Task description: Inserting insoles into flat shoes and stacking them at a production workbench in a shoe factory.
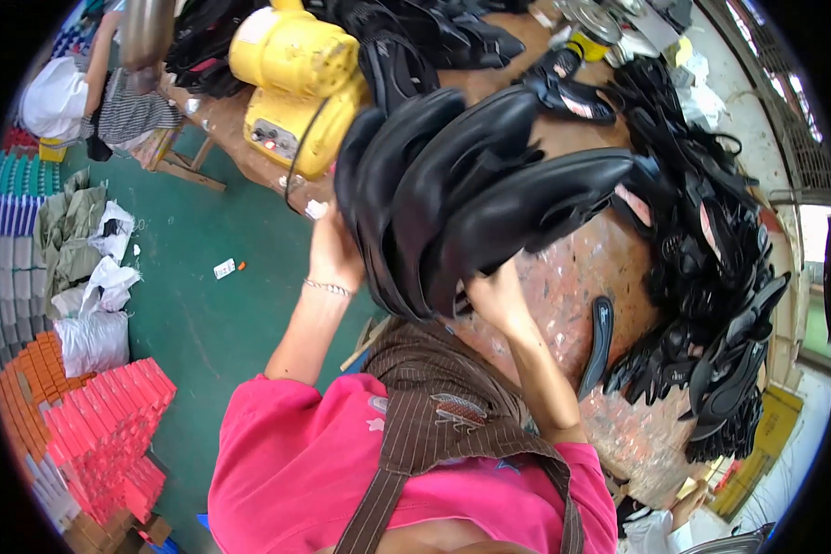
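Note:
Several glossy black shoes (517, 198) with pointed toes are bunched side by side in front of me, toes fanned up and to the right. My left hand (337, 249) is against the bunch's left side, its fingers partly hidden behind the outermost shoe. At the lower right end, my right hand (499, 295) grips the nearest shoes, with its fingertips out of sight beneath them. The bunch is held up over the near left part of a worn, paint-speckled worktable (563, 277). To the right of my right forearm lies a dark insole (602, 337).
A yellow machine (300, 65) stands at the table's far left. Black shoe parts (711, 231) heap along the right edge. An open tin (596, 32) sits at the back. Pink stacks (111, 425) rise from the green floor. Other people (55, 102) are at upper left and lower right.

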A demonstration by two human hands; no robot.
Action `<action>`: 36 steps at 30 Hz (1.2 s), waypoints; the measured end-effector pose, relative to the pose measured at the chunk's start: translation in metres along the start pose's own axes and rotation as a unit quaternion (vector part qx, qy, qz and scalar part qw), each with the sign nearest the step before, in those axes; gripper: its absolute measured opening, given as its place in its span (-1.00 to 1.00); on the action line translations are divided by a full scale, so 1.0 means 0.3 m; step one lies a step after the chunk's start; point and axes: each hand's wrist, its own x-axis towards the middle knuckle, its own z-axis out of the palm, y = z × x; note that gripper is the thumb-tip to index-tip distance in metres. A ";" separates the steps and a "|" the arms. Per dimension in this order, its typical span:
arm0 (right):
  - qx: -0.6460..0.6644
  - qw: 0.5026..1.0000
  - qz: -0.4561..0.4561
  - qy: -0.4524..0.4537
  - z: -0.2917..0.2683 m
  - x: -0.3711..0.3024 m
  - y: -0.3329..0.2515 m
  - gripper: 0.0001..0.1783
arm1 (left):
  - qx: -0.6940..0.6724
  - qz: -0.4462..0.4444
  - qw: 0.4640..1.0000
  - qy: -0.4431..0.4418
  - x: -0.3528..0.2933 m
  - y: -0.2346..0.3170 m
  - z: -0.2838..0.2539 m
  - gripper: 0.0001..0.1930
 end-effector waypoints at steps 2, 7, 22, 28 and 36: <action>-0.026 0.995 -0.072 -0.066 -0.009 0.042 -0.076 -0.73 | -0.102 -0.016 0.978 -0.183 -0.007 -0.009 -0.115 -0.50; -0.259 0.938 -0.108 -0.205 0.018 0.114 -0.193 -0.70 | -0.146 -0.108 0.956 -0.230 -0.193 -0.027 -0.246 -0.43; -0.363 0.749 -0.409 -0.375 0.352 0.207 -0.348 -0.26 | -0.182 -0.041 0.974 -0.126 -0.360 0.017 -0.448 -0.40; 0.198 0.910 0.134 -0.340 0.252 0.148 -0.171 -0.21 | -0.176 0.040 0.981 -0.068 -0.167 0.267 -0.418 -0.39; 0.362 0.791 0.335 -0.362 0.390 0.319 -0.022 -0.27 | 0.130 0.228 0.965 -0.027 -0.101 0.423 -0.293 -0.39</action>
